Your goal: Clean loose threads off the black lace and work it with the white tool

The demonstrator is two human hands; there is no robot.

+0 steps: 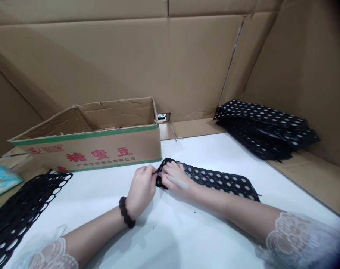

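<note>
Head view: on a white, smooth tabletop (147, 243), a long black strip of flexible material with rows of pale round dots (222, 181). Left end located at the fingertips of both hands; remainder extending rightward beyond the right hand, partly behind the right forearm.

At left hand (142, 190): thumb and forefinger pressed together, pinching the extreme left end of the strip. On left wrist: dark brown beaded bracelet (127, 212).

At right hand (175, 179): fingers bent down over the strip, just inboard of the left end, in contact with upper surface; fingertips partly hidden, pinch impossible to confirm.

Directly behind the left hand: open brown cardboard box with green edging and red lettering (147, 140). At left: black openwork mesh piece with round holes (24, 203). At far right, well apart from both hands: stacked black white-dotted sheets (262, 127).
</note>
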